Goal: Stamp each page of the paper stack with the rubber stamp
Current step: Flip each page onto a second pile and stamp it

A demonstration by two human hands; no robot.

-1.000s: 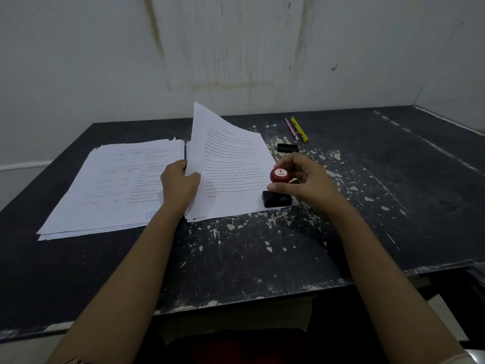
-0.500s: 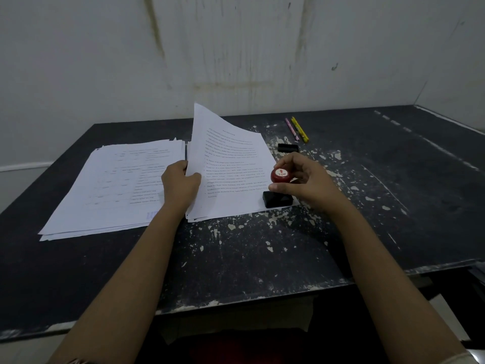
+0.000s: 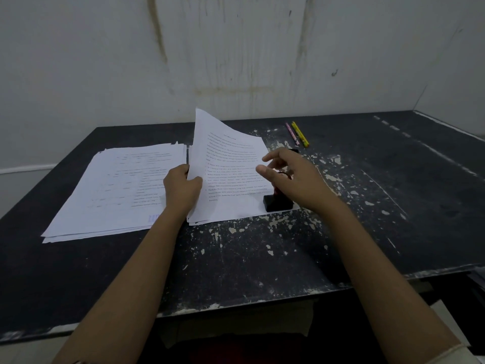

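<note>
The rubber stamp [image 3: 278,203] stands on the lower right corner of the right paper stack [image 3: 236,208]. Its black base shows, while my right hand [image 3: 296,179] covers most of the red knob. That hand lies over the knob with fingers and thumb stretched out toward the left; whether the palm touches the knob I cannot tell. My left hand [image 3: 181,190] pinches the left edge of the top printed sheet [image 3: 231,153], which is lifted and curls upward. A second pile of pages [image 3: 123,190] lies flat to the left, with a faint blue stamp mark near its lower right corner.
The dark table [image 3: 236,258] has chipped paint and its front edge runs close to me. A pink and a yellow pencil [image 3: 299,134] lie at the back right. A small black object [image 3: 294,151] peeks out behind my right hand. A white wall rises behind.
My right hand let go of its finger grip on the red knob and spread its fingers over it. The left hand still holds the lifted sheet in about the same place.
</note>
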